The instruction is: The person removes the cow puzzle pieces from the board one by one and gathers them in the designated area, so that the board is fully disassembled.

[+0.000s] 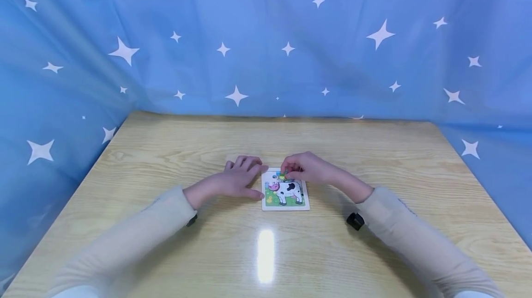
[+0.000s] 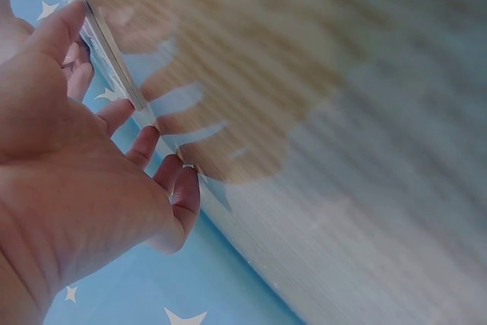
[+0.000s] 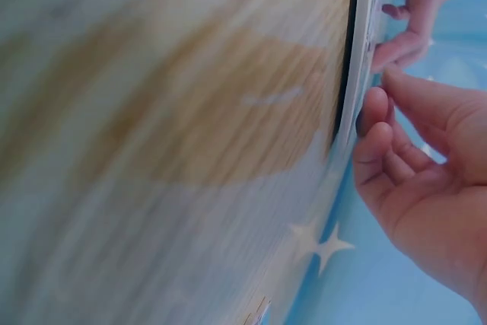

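cow jigsaw [image 1: 287,195]: well inside tabletop [image 1: 199,256] edges | left hand [image 1: 242,179]: spread, left edge | right hand [image 1: 306,167]: curled, top-right corner, pinch unclear

Smooth puzzle [image 1: 287,194] — glossy wood-grained table [image 1: 220,252]

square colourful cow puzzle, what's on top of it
The bare right hand is over the upper right of the puzzle; a green and yellow patch shows by its fingertips. The bare left hand is at the left edge. What the right hand covers is hidden.
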A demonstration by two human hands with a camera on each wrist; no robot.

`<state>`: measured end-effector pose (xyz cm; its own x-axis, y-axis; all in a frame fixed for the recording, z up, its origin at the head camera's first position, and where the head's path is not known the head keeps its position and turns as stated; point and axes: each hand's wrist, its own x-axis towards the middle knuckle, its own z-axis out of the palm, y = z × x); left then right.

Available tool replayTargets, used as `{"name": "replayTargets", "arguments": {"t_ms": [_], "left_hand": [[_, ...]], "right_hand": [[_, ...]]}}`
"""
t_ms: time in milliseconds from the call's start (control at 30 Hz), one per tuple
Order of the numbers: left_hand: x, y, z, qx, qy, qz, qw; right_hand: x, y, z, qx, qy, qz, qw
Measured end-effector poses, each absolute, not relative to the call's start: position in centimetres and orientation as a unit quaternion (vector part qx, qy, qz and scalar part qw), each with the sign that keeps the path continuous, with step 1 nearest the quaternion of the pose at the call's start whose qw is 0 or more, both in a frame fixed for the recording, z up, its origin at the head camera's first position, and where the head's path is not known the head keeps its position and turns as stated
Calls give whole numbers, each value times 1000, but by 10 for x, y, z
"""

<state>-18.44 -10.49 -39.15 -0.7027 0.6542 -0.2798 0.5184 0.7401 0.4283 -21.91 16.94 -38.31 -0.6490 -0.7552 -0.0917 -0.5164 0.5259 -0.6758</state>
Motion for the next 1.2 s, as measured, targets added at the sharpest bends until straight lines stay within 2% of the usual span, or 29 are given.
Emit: {"name": "replayTargets", "arguments": {"t_ms": [1200], "left_hand": [[-179, -104, -387, 322, 910, 161, 204]], "right_hand": [[-223, 152, -382, -402, 844, -272, 228]]}}
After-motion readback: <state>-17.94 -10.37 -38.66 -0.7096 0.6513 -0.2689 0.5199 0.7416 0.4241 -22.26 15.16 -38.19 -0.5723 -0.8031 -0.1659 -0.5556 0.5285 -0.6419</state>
